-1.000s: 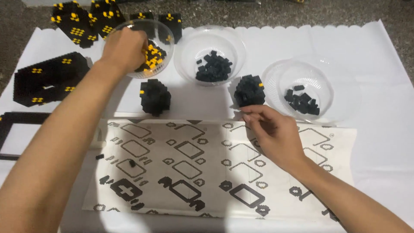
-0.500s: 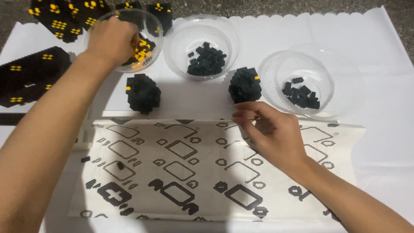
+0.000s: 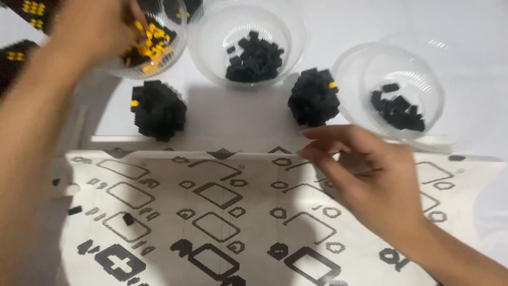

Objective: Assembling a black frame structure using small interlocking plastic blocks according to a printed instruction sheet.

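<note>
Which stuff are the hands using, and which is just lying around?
In use:
- left hand in the bowl of yellow and black bricks
- right hand over the instruction sheet

Lying about:
- middle bowl of black bricks
- right bowl
- two black brick lumps

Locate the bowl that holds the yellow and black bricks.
In the head view the bowl of yellow and black bricks sits top left, beside the bowl of black bricks, with the left hand reaching into it.
</note>
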